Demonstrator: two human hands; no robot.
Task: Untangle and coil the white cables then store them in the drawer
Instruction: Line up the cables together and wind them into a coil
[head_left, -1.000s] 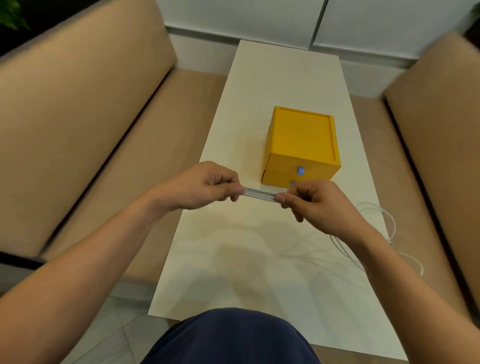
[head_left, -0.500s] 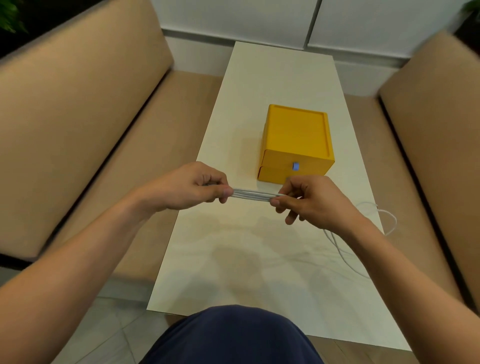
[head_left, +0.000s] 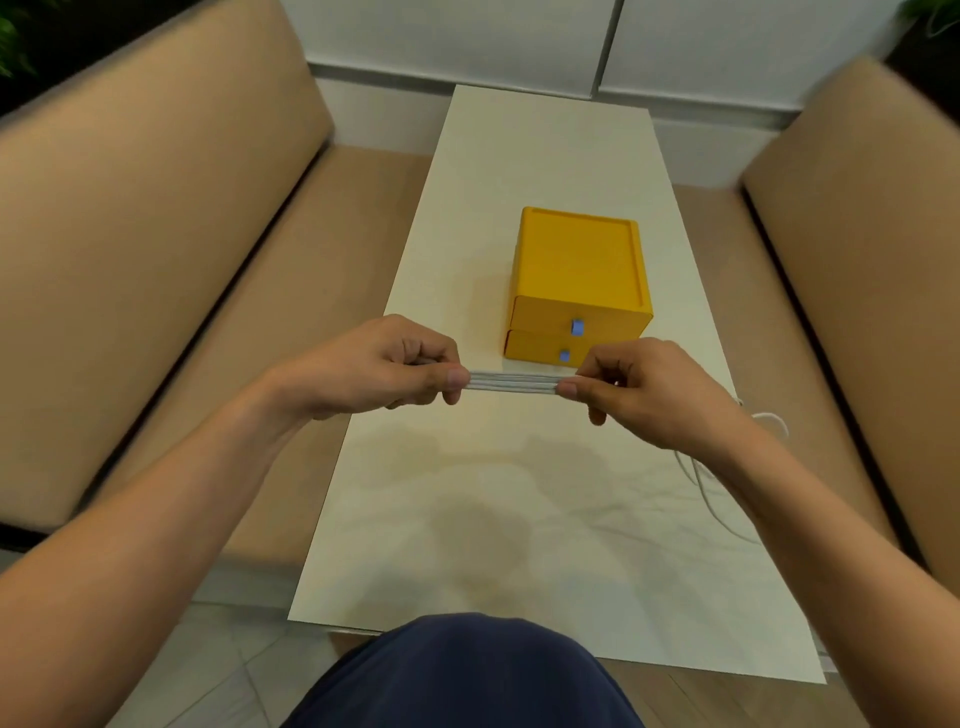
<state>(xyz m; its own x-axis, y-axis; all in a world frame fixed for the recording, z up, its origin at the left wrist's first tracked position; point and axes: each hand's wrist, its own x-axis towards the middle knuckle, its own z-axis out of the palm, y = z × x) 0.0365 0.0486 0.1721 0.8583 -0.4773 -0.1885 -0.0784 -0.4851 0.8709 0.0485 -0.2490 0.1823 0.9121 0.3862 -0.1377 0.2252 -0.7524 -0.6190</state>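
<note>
Head camera, and here was the grip: the left hand (head_left: 384, 366) was curled, thumb and forefinger pinching one end of the white cable bundle (head_left: 511, 383), and the right hand (head_left: 644, 395) pinched the other end the same way. The strands ran flat and parallel between the two, held taut above the white table (head_left: 519, 156), most likely to keep the folds even and equal in length so the coil would stay tidy. A loose white cable (head_left: 698, 478) trailed on the table under the right forearm. Whether it joined the bundle was hard to tell, since the arm hid the run. Just beyond the hands stood the yellow drawer box (head_left: 579, 265), its fronts turned toward the person for an easy reach. Both the upper drawer (head_left: 540, 314) and the lower drawer (head_left: 532, 349) were closed, so one would have to be opened before anything went in.
</note>
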